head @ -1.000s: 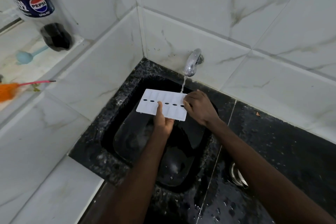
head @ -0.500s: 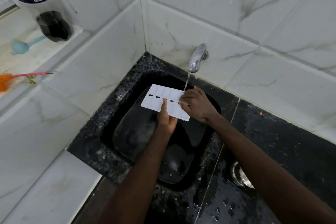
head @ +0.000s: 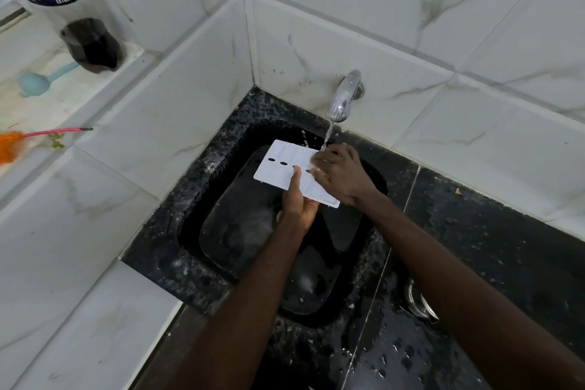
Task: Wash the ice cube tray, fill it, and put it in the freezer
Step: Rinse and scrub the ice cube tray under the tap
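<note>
Head view: tray (head: 285, 168) is held over the sink (head: 202, 199), just under the tap (head: 343, 98), flat slotted face up. Left hand (head: 299, 206) grips its near edge, thumb on top, other fingers hidden below. Right hand (head: 340, 172) has its fingers bent over the tray's right end, gripping or rubbing it. Compared with a second ago, the tray has swung from nearly level across the sink to a clear slant, right end nearer the person. The right hand has slid up, so the stream (head: 327, 136) now lands on its fingers rather than beside them. Spray shows by the tray's far edge. Likely mid-wash, rinsing the right end; filling and the freezer are not started.
</note>
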